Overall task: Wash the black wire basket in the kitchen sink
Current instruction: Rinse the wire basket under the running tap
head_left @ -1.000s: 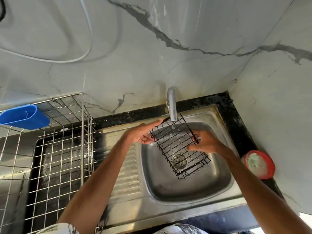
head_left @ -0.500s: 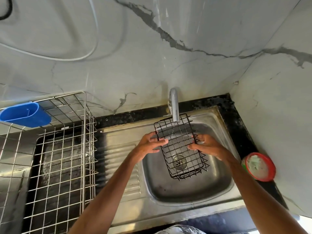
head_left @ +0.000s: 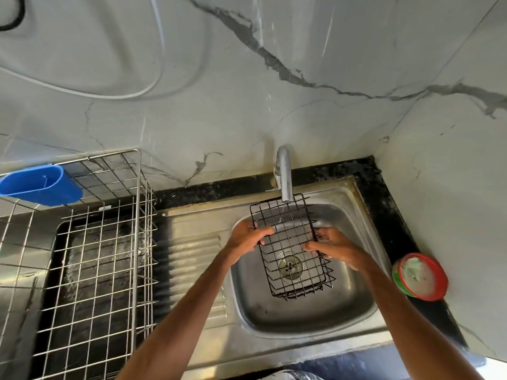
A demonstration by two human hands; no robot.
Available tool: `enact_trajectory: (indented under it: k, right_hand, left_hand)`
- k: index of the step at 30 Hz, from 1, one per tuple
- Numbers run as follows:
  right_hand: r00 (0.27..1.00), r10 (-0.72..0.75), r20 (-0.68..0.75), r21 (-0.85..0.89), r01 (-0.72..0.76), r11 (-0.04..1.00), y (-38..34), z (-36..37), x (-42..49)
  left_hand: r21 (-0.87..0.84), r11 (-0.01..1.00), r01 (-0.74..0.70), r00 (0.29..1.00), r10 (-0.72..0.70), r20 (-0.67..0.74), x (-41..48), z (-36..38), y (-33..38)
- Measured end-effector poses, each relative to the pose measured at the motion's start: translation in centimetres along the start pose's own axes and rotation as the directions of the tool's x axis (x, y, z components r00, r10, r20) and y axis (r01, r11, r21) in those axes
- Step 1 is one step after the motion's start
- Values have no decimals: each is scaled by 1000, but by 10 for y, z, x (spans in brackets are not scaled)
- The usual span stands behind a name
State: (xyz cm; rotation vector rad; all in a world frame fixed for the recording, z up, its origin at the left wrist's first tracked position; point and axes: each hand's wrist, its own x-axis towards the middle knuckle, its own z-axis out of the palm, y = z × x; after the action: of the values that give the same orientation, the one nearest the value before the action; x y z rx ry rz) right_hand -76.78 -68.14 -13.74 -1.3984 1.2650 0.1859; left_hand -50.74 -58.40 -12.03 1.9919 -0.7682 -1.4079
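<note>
A black wire basket (head_left: 291,244) hangs over the steel sink (head_left: 348,303), its far end under the tap (head_left: 284,176). A thin stream of water falls from the tap onto the mesh. My left hand (head_left: 248,238) grips the basket's left rim, thumb inside over the wires. My right hand (head_left: 336,246) grips the right rim with fingers curled round the wires. The sink drain (head_left: 289,266) shows through the basket's grid.
A steel wire dish rack (head_left: 104,242) with a blue plastic cup holder (head_left: 41,185) stands left of the ribbed drainboard (head_left: 192,259). A red and green tub (head_left: 419,275) sits on the black counter at right. Marble walls close the corner behind.
The basket has turned from a slanted pose to nearly lengthwise under the tap. My left hand shifted from its far corner to grip the left rim; the right hand kept its hold.
</note>
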Motion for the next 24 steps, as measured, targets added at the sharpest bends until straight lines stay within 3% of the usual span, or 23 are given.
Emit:
enact_trajectory:
  k: [4,7,10,12,13,14,16,17,20,22,24]
  right_hand:
    - [999,-32,-5,140,32,990,-22,3,-23]
    - [974,-167,-153,180,194,964,-31,5,-29]
    - [820,-435,-372,-13,464,886,-56,9,-40]
    - [706,-625,-332,-295,552,780,-76,18,-43]
    - [703,-656,-275,-422,525,739,-83,26,-38]
    - [745,-632,-215,-501,471,726,-87,34,-31]
    - [838,-530,-132,-536,389,749,-91,51,-21]
    - [847,-525,-79,-522,413,746,-90,59,-20]
    - [777,-625,71,-502,569,651,-84,65,-30]
    - [794,-605,66,-556,532,638,-71,49,-21]
    - [853,-522,-6,-585,421,693,-63,32,-11]
  left_hand:
    - [27,998,-60,994,62,-85,-4,8,5]
    - [-5,999,-51,991,50,-122,-2,13,6]
    - [-17,1000,-13,993,11,-121,3,17,5]
    - [-46,999,29,993,-34,-114,1,21,11]
    - [-58,997,45,993,-51,-107,0,24,16]
    - [-60,996,59,993,-65,-100,-2,26,20]
    - [-35,995,92,990,-96,-104,-5,28,26]
    - [-30,993,113,986,-115,-118,-5,28,27]
    - [-41,988,149,977,-153,-151,-6,21,21]
    - [-9,989,145,979,-144,-147,-8,18,17]
    - [21,993,120,982,-115,-148,-9,16,16]
